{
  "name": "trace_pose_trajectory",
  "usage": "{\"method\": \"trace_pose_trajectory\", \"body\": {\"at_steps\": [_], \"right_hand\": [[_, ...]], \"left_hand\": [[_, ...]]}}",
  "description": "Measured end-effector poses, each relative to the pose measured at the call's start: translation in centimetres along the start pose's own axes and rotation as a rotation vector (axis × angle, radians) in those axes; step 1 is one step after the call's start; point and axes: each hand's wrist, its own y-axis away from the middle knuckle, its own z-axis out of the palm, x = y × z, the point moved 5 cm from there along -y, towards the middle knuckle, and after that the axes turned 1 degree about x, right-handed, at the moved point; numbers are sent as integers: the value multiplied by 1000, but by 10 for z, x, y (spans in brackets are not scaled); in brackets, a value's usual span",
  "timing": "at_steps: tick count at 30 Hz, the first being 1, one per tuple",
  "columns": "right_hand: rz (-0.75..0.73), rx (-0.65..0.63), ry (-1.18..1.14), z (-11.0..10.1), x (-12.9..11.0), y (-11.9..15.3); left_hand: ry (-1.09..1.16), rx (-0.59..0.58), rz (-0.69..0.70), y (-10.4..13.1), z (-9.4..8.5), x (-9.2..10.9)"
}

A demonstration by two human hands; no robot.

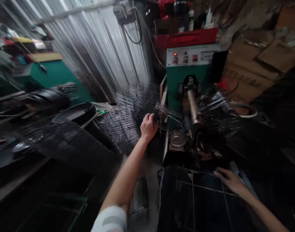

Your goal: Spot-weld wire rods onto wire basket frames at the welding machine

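My left hand (148, 126) reaches forward at the centre, fingers curled round something dark at the edge of a stack of wire racks (130, 112); what it grips is too dark to name. My right hand (229, 180) is at the lower right, its fingers at the top edge of a wire frame (193, 199) that lies over my dark-clothed lap. Whether those fingers pinch the wire is blurred. In front stands a green machine (174, 80) with a grey control panel and a lit red light.
A small round metal dish (177, 138) sits at the machine's base. Cardboard boxes (249, 74) are piled at the right. On the left are another green machine (55, 74), a round black pan (80, 112) and a dark mesh sheet (72, 141). Corrugated metal (109, 42) stands behind.
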Motion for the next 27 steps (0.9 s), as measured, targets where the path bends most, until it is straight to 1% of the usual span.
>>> {"method": "trace_pose_trajectory", "body": {"at_steps": [1, 3, 4, 6, 8, 9, 10, 13, 14, 15, 16, 17, 19, 21, 24, 27], "right_hand": [[-30, -24, -10, 1, 2, 2], [-93, -79, -15, 2, 6, 6], [-114, -90, -12, -1, 9, 7], [-147, -86, -7, -16, 16, 3], [-197, -15, -4, -47, 21, -11], [-232, 44, 3, -68, 21, -23], [-258, 132, 18, -93, 20, -36], [-272, 399, 146, -165, 11, -87], [-246, 469, 223, -184, 6, -106], [-211, 507, 300, -198, 0, -124], [-193, 531, 330, -207, -6, -141], [-179, 542, 357, -213, -12, -156], [-170, 532, 396, -215, -21, -177], [-164, 509, 431, -211, -25, -186], [-189, 488, 533, -209, -28, -181], [-220, 500, 641, -219, -34, -173]], "left_hand": [[-75, -7, 61, -19, -2, 23], [-227, -86, 172, -45, 4, 58], [-292, -140, 227, -52, 10, 70], [-389, -238, 326, -61, 23, 83], [-450, -295, 402, -64, 33, 85], [-471, -314, 433, -66, 35, 84], [-489, -327, 458, -67, 36, 82], [-528, -342, 498, -70, 31, 78], [-535, -346, 501, -71, 28, 79], [-541, -349, 500, -72, 26, 79], [-547, -353, 499, -73, 24, 81], [-552, -356, 504, -74, 23, 82], [-561, -351, 531, -73, 22, 84], [-565, -335, 562, -70, 21, 84], [-563, -309, 545, -68, 16, 74], [-543, -314, 483, -68, 9, 65]]}}
